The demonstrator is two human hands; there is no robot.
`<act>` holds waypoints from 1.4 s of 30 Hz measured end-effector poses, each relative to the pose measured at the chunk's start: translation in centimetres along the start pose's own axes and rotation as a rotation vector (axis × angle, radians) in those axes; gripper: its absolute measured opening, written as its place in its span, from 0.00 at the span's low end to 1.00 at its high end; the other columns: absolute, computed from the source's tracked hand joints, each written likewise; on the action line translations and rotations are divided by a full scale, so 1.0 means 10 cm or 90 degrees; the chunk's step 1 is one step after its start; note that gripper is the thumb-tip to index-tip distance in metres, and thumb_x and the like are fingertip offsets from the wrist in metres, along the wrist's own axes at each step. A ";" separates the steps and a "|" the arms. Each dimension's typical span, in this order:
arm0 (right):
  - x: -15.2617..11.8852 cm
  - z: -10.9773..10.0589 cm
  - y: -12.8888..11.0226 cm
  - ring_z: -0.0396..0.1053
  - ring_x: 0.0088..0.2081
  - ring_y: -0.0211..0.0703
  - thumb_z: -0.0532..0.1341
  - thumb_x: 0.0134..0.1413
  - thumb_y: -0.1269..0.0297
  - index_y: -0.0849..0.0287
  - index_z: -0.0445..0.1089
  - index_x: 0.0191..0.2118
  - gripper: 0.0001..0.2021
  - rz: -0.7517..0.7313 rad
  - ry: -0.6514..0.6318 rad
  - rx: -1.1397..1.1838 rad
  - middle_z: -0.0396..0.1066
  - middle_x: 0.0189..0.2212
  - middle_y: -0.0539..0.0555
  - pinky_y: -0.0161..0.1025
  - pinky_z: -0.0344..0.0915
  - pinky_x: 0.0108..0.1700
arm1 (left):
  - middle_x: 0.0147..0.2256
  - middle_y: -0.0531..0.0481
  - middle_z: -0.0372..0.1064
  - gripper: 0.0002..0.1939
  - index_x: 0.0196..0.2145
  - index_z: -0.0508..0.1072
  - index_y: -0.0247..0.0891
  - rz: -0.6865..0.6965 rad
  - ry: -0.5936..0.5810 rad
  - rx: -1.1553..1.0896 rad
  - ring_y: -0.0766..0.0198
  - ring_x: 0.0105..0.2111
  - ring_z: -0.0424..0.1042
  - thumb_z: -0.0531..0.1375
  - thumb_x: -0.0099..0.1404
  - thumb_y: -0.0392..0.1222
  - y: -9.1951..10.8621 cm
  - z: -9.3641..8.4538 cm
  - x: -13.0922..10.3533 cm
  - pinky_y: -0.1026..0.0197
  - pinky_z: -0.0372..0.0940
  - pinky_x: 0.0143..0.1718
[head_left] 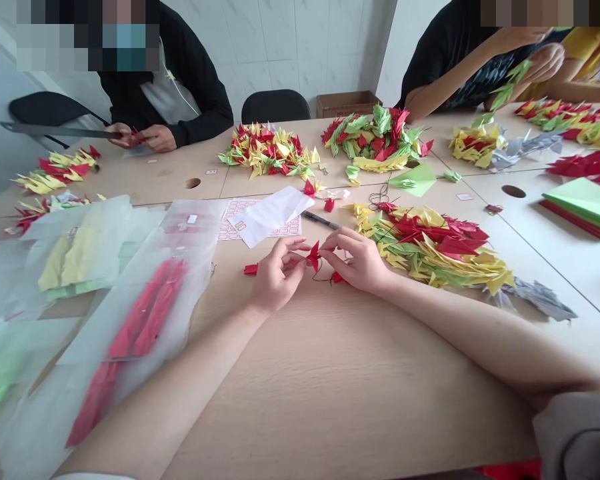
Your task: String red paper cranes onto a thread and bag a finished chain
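Observation:
Between my fingertips, above the wooden table, is a small red origami crane (314,255). My left hand (279,275) pinches it from the left, thumb and fingers closed on its edge. From the other side my right hand (356,260) is closed at the crane's right edge; a needle or thread end there is too small to make out. A dark thread (321,279) loops below the crane toward the table. Under my right hand lies another folded red piece (337,277), and a small red piece (251,269) rests left of my left hand.
Strung yellow, green and red cranes (430,243) lie at right. Plastic bags of folded paper (145,313) cover the left. A black pen (321,220) and white paper (270,217) lie ahead. Across the table, co-workers' hands (157,138) handle pieces; more crane heaps (270,150) stand there.

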State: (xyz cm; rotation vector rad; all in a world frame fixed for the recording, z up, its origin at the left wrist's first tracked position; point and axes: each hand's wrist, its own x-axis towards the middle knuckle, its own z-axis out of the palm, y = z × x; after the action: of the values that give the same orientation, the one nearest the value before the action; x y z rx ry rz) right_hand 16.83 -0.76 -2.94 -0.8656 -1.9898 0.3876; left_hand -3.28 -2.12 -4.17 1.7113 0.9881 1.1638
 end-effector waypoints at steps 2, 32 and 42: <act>0.00 0.00 0.00 0.70 0.35 0.40 0.58 0.63 0.67 0.57 0.71 0.36 0.05 -0.008 0.006 0.015 0.71 0.33 0.54 0.39 0.68 0.39 | 0.44 0.43 0.74 0.16 0.49 0.70 0.37 0.002 -0.001 0.020 0.61 0.38 0.76 0.62 0.64 0.39 0.00 0.00 0.01 0.59 0.72 0.40; 0.05 -0.04 -0.06 0.68 0.37 0.39 0.59 0.63 0.63 0.59 0.71 0.34 0.07 0.093 -0.108 0.127 0.70 0.34 0.53 0.37 0.66 0.40 | 0.28 0.49 0.72 0.10 0.29 0.75 0.35 0.008 -0.003 0.105 0.67 0.23 0.69 0.63 0.63 0.45 0.06 0.02 0.00 0.65 0.66 0.24; 0.04 -0.03 -0.06 0.68 0.34 0.38 0.62 0.58 0.66 0.59 0.72 0.33 0.04 0.133 -0.124 0.138 0.71 0.33 0.52 0.35 0.66 0.36 | 0.30 0.47 0.72 0.11 0.31 0.77 0.37 -0.004 -0.044 0.091 0.65 0.26 0.71 0.61 0.66 0.46 0.07 -0.02 0.00 0.63 0.67 0.25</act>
State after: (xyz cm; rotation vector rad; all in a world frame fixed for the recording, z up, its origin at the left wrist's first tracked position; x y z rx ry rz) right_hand 16.71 -0.95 -2.21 -0.9275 -1.9909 0.8202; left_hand -3.34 -2.33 -3.52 1.8469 1.0542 1.0445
